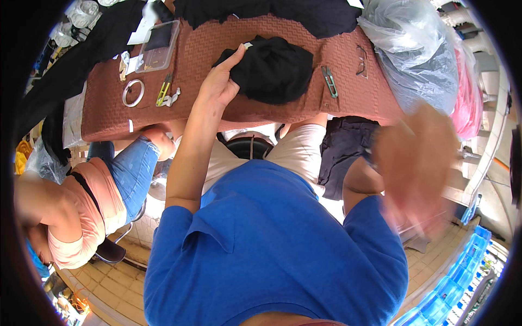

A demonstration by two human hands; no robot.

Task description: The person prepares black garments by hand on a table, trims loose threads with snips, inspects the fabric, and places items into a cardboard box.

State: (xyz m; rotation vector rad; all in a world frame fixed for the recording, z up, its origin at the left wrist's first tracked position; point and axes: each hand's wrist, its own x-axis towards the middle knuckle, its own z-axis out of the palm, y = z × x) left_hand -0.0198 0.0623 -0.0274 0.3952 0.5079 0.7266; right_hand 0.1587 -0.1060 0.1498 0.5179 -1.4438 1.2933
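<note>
My left hand [220, 84] is closed on the left edge of a bunched black cloth garment [274, 70], with the thumb on top. A small pale tag shows at the thumb tip. The garment lies on the brown textured table cover [239, 111]. My right hand [418, 163] is raised off to the right, away from the garment, and smeared by motion. Its fingers, and anything in them, cannot be made out. To the right of the garment lie green thread snips [329, 81]. Yellow thread snips [163, 90] rest to the left of my left forearm.
A white ring [125, 93] and a clear plastic box [171, 51] sit at the table's left. Eyeglasses [362, 61] and a large filled plastic bag [410, 54] are at the right. More black cloth [321, 16] lies along the far side. Another person [89, 209] sits at my left.
</note>
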